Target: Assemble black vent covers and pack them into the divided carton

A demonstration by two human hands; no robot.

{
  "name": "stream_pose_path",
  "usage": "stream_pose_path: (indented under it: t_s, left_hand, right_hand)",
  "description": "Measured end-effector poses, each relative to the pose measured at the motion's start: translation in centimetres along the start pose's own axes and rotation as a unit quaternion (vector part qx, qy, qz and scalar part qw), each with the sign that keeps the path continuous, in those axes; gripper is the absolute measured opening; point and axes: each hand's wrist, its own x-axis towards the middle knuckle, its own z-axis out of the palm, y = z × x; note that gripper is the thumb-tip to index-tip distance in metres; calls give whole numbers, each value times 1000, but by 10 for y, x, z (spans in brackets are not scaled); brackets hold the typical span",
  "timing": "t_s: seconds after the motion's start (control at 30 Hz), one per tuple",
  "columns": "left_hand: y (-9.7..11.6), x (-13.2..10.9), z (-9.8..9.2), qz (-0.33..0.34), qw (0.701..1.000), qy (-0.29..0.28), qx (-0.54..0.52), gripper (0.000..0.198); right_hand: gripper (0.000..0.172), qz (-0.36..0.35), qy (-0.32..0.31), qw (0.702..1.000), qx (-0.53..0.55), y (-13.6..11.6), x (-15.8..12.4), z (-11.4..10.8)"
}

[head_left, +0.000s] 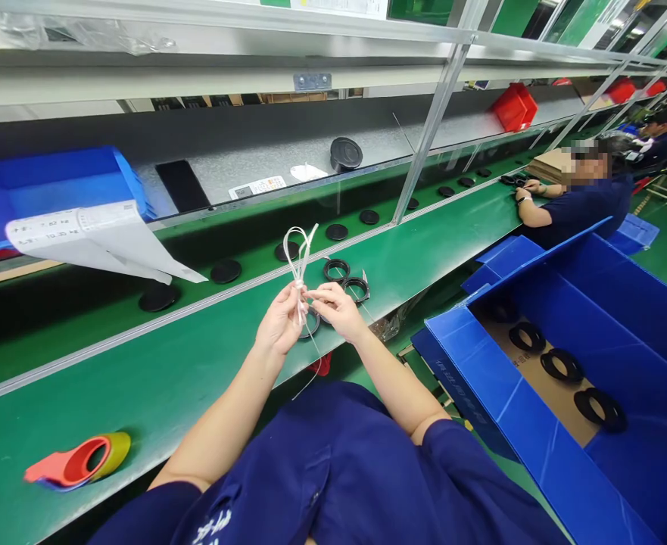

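A looped bundle of thin white cord (300, 261) stands up from my left hand (276, 324), whose fingers close around its gathered lower part. My right hand (338, 309) meets it from the right, with thumb and fingertips pinched at the cord just below the knot. One loose strand hangs down past the bench edge. Close behind and beneath my hands, a black ring (336, 268) and another black ring (356, 288) lie on the green bench (197, 363). A third ring (311, 324) is partly hidden by my hands.
At the left lies a red tape dispenser (69, 463). Several black discs (225, 271) line the strip behind the bench. A blue box (515, 409) with black rings inside stands at my right. The shelf holds a blue bin (54, 189) and a phone (182, 186). A co-worker (580, 200) sits farther along.
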Motion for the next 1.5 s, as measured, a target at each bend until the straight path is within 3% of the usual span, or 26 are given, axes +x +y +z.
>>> stream_pose_path:
  t_s: [0.2,0.4,0.47,0.6,0.7,0.93,1.1,1.23,1.3,1.4,1.5]
  left_hand:
    - [-28,-6,7,-13,998,2,65,19]
    - [-56,-12,8,-18,995,-4,100,30]
    - [-59,-10,13,-36,996,1,86,25]
    - [-57,-6,26,-88,996,25,17,15]
    - [-57,-5,29,-145,988,55,-12,20]
    - [-87,-4,22,-236,967,89,29,23]
    - [-106,9,-1,-303,931,87,184,16]
    - [-104,13,-32,-286,924,146,208,17]
    - [-98,11,-47,-282,922,177,195,19]
    - [-91,2,-72,-292,905,246,185,22]
    - [-94,-12,-109,-309,877,318,185,36]
  right_hand:
    - [53,70,53,989,123,2,-5,-11]
    - [57,43,196,976,85,9,-11,-18]
    - [56,64,173,976,119,12,-13,-22]
    - [60,102,46,962,250,13,-19,-36]
    - [58,117,-8,950,289,16,-24,-47]
    - [45,169,30,944,280,51,-39,-59]
    - [26,164,172,921,307,87,-72,-100]
    - [7,336,337,860,185,127,-114,-149]
    - [6,404,374,825,127,148,-125,-170]
    - [16,462,384,797,65,179,-110,-198]
    - [23,458,385,801,-1,206,-61,-232]
